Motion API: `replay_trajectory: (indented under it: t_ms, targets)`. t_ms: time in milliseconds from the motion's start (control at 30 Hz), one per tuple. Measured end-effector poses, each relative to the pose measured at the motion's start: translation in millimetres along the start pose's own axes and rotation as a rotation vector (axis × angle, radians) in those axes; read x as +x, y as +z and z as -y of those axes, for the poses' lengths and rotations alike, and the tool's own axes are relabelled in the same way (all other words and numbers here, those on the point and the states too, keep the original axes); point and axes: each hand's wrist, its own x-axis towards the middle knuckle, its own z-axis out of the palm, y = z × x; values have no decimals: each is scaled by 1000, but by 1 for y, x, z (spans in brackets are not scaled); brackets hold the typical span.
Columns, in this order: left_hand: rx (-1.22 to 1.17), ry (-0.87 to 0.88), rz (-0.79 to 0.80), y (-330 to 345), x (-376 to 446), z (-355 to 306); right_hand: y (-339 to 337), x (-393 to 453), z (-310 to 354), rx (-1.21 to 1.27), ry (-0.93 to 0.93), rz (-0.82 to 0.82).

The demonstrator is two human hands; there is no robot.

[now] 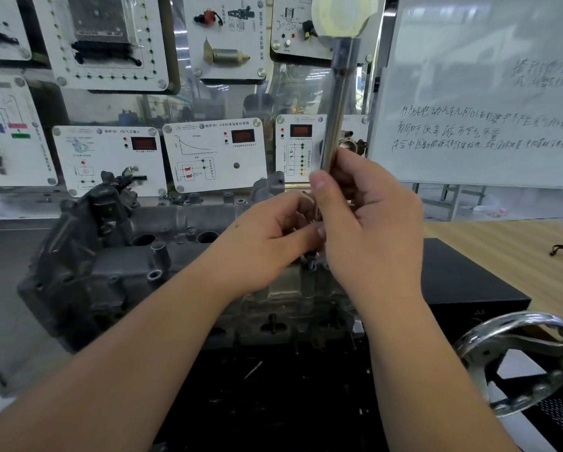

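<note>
A long metal rod tool [337, 106] stands nearly upright, topped by a round pale head [342, 13]. My right hand [368, 220] grips its lower shaft, thumb up along the side. My left hand [270, 243] curls its fingers around the rod's lowest part, just under the right hand. The tool's tip [311, 261] meets the top of a grey engine cylinder head [117, 265] that sits on the bench. What the tip touches is hidden by my fingers.
A chrome handwheel [518, 360] sits at the lower right. A black box [469, 282] lies right of the engine part. White training panels [215, 154] line the back wall, and a whiteboard [488, 93] with handwriting stands at the right.
</note>
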Motion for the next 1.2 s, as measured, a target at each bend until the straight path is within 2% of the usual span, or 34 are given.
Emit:
replay_trajectory:
  t_ms: [200, 433, 700, 967, 1200]
  targets:
    - [25, -7, 21, -2, -1, 0, 2, -3, 1, 67, 33, 30]
    - [13, 15, 27, 0, 1, -1, 3, -3, 2, 58, -15, -27]
    - [-10, 15, 19, -1, -1, 0, 4, -4, -1, 118, 38, 12]
    - [-11, 6, 32, 1, 0, 0, 6, -4, -2, 120, 7, -69]
    - [-18, 13, 17, 0, -1, 0, 5, -3, -4, 129, 10, -39]
